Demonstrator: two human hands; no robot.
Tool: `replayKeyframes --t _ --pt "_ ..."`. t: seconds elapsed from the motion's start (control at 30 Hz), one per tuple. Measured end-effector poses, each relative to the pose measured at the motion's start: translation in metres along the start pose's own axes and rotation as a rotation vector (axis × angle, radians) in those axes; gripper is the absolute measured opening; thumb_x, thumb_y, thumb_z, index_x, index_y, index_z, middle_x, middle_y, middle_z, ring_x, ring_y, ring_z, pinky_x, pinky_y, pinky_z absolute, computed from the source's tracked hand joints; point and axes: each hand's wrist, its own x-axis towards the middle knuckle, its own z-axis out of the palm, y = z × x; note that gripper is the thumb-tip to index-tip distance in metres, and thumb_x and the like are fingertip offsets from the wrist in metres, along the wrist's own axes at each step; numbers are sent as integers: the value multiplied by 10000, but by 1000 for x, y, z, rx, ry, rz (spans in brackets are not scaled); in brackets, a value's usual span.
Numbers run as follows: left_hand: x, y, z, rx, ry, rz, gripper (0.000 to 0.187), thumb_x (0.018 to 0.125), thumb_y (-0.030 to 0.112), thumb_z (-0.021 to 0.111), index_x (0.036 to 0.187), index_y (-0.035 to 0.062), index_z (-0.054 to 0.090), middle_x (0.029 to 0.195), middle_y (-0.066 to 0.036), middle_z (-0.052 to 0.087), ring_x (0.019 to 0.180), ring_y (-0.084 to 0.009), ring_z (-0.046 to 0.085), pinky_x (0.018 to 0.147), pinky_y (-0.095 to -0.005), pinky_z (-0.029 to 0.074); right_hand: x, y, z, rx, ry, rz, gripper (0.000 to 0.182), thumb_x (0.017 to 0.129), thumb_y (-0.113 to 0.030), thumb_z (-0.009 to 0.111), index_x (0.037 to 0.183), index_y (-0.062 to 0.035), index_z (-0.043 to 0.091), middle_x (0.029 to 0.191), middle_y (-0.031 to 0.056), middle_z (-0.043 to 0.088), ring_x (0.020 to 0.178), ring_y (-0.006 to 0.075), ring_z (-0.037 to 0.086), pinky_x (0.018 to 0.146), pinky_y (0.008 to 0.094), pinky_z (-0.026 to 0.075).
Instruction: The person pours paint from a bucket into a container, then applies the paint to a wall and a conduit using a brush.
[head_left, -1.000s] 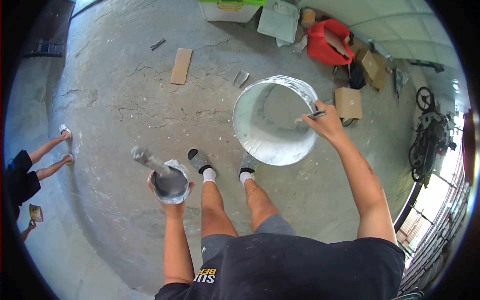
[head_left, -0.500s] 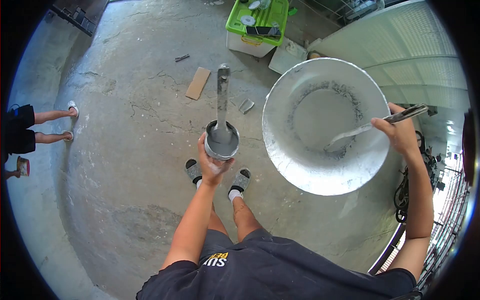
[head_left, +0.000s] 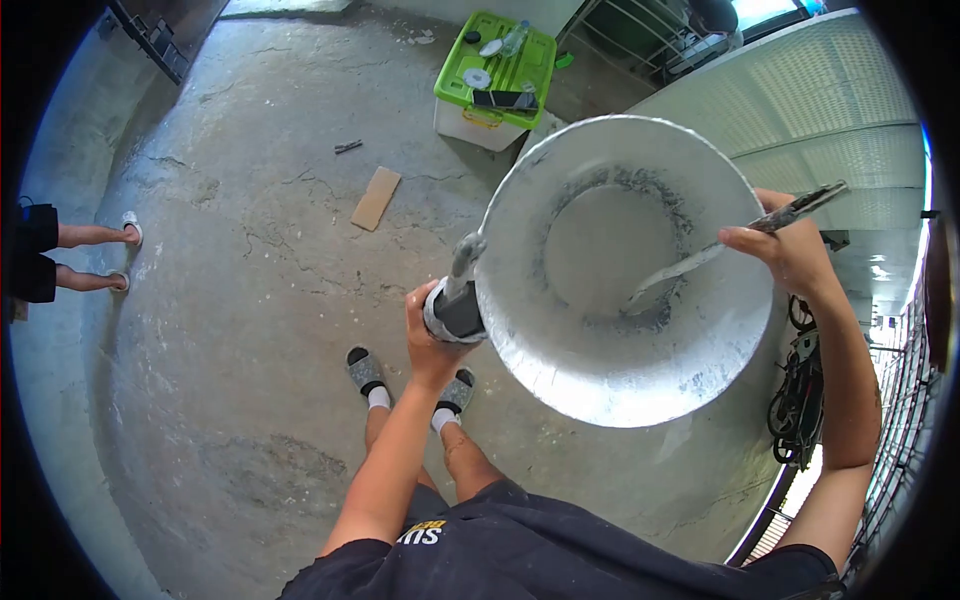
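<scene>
My left hand point(head_left: 428, 345) is wrapped round a small cup point(head_left: 437, 318) of dark grey paste. A grey-smeared, flat-handled tool point(head_left: 465, 262) stands in the cup, its lower end hidden. Close beside it, the wide silver basin point(head_left: 620, 395) overlaps the cup's right side in view. Pale grey residue point(head_left: 610, 250) covers the basin's bottom. At the basin's right rim, my right hand point(head_left: 795, 255) grips the edge, fingers partly hidden behind it. The same hand pins a stained stirring stick point(head_left: 812, 202) under its thumb; the stick's far end rests inside the basin.
A white storage box with a green lid point(head_left: 545, 75) stands ahead, with a phone point(head_left: 505, 100) and a bottle on top. Cardboard point(head_left: 376, 198) lies on the concrete floor. Another person's legs point(head_left: 95, 235) show at left; a motorbike point(head_left: 797, 400) stands at right.
The basin has shifted left and slightly down in view, now overlapping the cup. The cup has tilted, and its tool leans toward the basin. Both hands keep their holds.
</scene>
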Motion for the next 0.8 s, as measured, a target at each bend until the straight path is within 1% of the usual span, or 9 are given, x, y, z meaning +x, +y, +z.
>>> replayKeyframes --t 0.03,0.07,0.13,0.17,0.27,0.33,0.47,0.63,0.8 --pt "0 -1 4 -11 59 10 982 554 148 1002 1371 108 460 1268 -120 569 1164 -319 606 1013 -419 498 2 -8 -3 -125 -10 24 367 840 -297 816 1020 8 720 779 74 694 741 140 638 706 291 480" --pt "-3 -4 7 -22 63 9 982 554 148 1002 1371 108 460 1268 -120 569 1164 -319 606 1013 -419 498 1 -12 -2 -136 -7 25 367 840 -297 816 1020 8 720 779 74 694 741 140 638 706 291 480" --pt "-4 8 10 114 148 55 983 554 160 1002 1369 105 454 1263 -124 559 1150 -335 605 1000 -427 503 3 -17 -1 -133 1 33 370 835 -310 818 1022 -4 727 777 92 695 740 164 652 708 314 486" --pt "-6 10 11 110 149 50 983 554 160 1002 1369 105 454 1263 -124 559 1150 -335 605 1000 -427 503 2 -22 0 -139 -1 35 370 835 -310 818 1022 -4 727 777 92 695 740 164 652 708 314 486" --pt "-7 9 14 149 144 76 1002 563 168 1004 1390 108 441 1282 -122 566 1177 -290 603 1020 -413 490 3 -37 2 -200 4 44 360 837 -303 818 997 6 729 779 105 702 736 182 661 708 335 496" --pt "-11 7 18 206 174 194 995 569 172 994 1394 104 443 1276 -139 568 1168 -334 599 1014 -434 488 3 -42 5 -228 -9 57 348 840 -289 815 978 18 728 781 122 704 717 204 666 710 362 509" --pt "-20 8 25 212 169 142 976 574 166 988 1387 94 453 1270 -146 571 1164 -357 593 1009 -447 486 5 -38 11 -260 23 18 338 843 -272 809 976 27 725 783 142 705 702 228 672 704 374 516" --pt "-20 4 28 239 179 172 951 577 184 990 1372 85 477 1242 -151 583 1151 -363 600 987 -446 492 9 -41 18 -334 21 1 341 847 -269 799 989 32 723 792 166 703 703 262 679 707 383 525" --pt "-21 -3 23 279 172 196 957 568 189 994 1369 92 479 1255 -145 586 1145 -360 610 986 -445 500 7 -40 25 -315 39 -20 351 848 -272 797 1011 31 727 787 161 707 703 264 685 713 384 531"
